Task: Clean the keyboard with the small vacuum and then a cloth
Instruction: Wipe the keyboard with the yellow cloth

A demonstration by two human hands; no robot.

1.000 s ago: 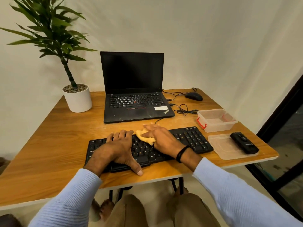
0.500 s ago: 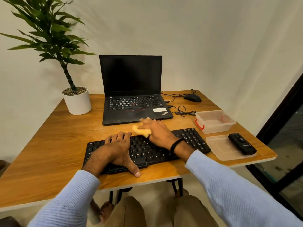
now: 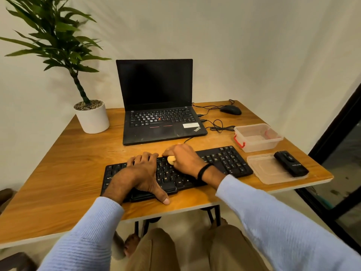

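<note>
Head view: right hand (image 3: 185, 159) grips yellow cloth (image 3: 171, 159) on keyboard (image 3: 224, 161) beneath it; left hand (image 3: 140, 173) lies flat, steadying keyboard. Idle small vacuum (image 3: 291, 166) sits well right of that hand. Vacuuming apparently done; wiping underway.

Both sleeves (image 3: 88, 237), pale blue, come in over the near edge of the counter (image 3: 58, 173) and converge toward its middle. The left grip (image 3: 140, 173) lies palm down, fingers spread forward, thumb stretched back toward the near edge. The right grip (image 3: 183, 161) sits just beside it, knuckles up, fingers curled round a yellow cloth (image 3: 171, 159). A black band (image 3: 203, 171) circles the right wrist.
</note>
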